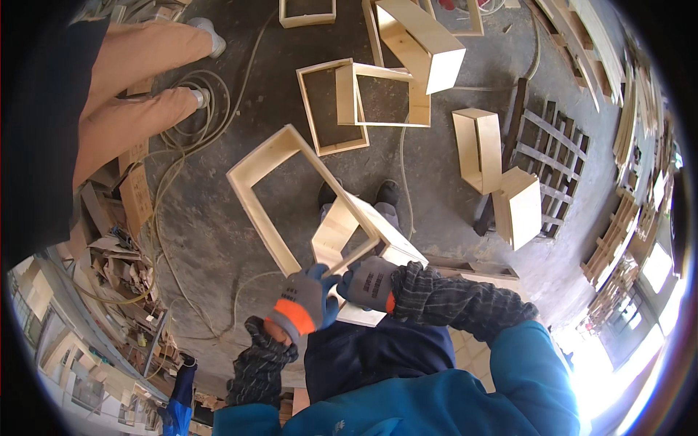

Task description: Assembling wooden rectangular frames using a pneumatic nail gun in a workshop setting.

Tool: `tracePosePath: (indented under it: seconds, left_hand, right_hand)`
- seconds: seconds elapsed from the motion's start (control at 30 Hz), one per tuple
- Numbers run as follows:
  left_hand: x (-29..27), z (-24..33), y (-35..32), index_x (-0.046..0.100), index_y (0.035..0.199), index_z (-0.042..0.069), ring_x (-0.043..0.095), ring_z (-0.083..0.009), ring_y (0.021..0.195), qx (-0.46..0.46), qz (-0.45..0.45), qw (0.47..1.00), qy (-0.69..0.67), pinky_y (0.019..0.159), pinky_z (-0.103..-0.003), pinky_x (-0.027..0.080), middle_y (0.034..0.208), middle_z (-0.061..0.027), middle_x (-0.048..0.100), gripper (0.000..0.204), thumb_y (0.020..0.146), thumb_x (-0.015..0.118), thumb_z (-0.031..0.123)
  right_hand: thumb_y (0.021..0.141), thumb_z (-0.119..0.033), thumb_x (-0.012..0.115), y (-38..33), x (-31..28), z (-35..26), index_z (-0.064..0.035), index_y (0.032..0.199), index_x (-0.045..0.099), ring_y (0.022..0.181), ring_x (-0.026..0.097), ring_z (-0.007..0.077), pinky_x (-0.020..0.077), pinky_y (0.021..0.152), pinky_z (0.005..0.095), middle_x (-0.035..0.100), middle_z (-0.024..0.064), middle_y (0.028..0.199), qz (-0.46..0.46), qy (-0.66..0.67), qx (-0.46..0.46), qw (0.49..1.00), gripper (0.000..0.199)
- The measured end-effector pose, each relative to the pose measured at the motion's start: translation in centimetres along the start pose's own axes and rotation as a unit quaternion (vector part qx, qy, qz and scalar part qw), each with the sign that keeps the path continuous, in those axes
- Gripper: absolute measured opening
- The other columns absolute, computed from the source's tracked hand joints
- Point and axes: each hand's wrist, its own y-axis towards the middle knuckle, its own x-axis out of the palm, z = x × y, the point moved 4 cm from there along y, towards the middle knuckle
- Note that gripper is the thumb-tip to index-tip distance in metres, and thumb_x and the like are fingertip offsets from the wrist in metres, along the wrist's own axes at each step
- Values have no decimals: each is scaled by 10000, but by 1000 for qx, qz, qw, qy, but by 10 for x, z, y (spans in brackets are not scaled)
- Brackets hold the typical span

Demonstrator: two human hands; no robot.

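My left hand (pixel 302 296), in a grey-blue work glove with an orange cuff band, is closed at the near edge of a pale wooden rectangular frame (pixel 270 154). The frame is open through its middle and slants away from me. My right hand (pixel 369 285), gloved alike, is closed close beside the left, by the frame's near right corner. What its curled fingers hold is hidden. Under the frame's right side lies another pale wooden box (pixel 396 243), partly covered by the frame and my right hand. My shoes (pixel 388 192) show on the floor beyond.
Several wooden frames (pixel 356 94) and an upturned box (pixel 445 62) lie ahead. Two more boxes (pixel 518 209) lean by a dark pallet (pixel 556 156) at right. A hose (pixel 161 218) winds along the left floor near scrap wood. A person in orange-brown trousers (pixel 138 65) is at far left.
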Motion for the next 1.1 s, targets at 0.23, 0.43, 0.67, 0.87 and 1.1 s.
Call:
tracePosePath:
  seconds: [0.23,0.43,0.67,0.87,1.1]
  left_hand:
    - [20,8,-29,665,1287,99,640,-418,1138,-82,16,996,14,976,-541,490,1219,-156,691,710,725,945,430]
    - [65,-6,-42,714,1233,79,650,-421,1023,-13,122,990,-64,870,-542,526,1118,-168,679,634,743,954,403]
    - [69,-32,-68,804,1016,16,654,-409,998,-126,135,977,-103,843,-542,544,1134,-208,671,570,749,939,501]
    - [52,-56,-81,796,1104,20,680,-386,1085,-195,210,930,-231,899,-450,591,1241,-198,633,544,708,1013,324]
    - [37,-81,-164,812,1099,35,695,-378,1025,-315,320,854,-264,873,-473,585,1196,-187,648,519,772,958,412]
  right_hand:
    - [939,-440,676,28,-10,-18,-78,1149,629,834,738,300,604,734,445,718,108,930,56,65,4,996,421]
    - [987,-286,681,32,-51,-32,-66,1245,673,899,734,282,600,764,429,746,94,1022,66,-220,-40,972,339]
    - [869,-460,875,88,-136,288,28,1401,606,1261,681,437,550,1069,485,698,298,1347,544,174,437,695,771]
    - [889,-479,799,174,-51,429,3,1277,695,1199,708,431,560,1005,503,747,265,1239,434,248,500,707,627]
    - [914,-352,695,29,3,340,-79,1231,762,1084,736,447,588,917,523,767,266,1076,337,148,479,797,424]
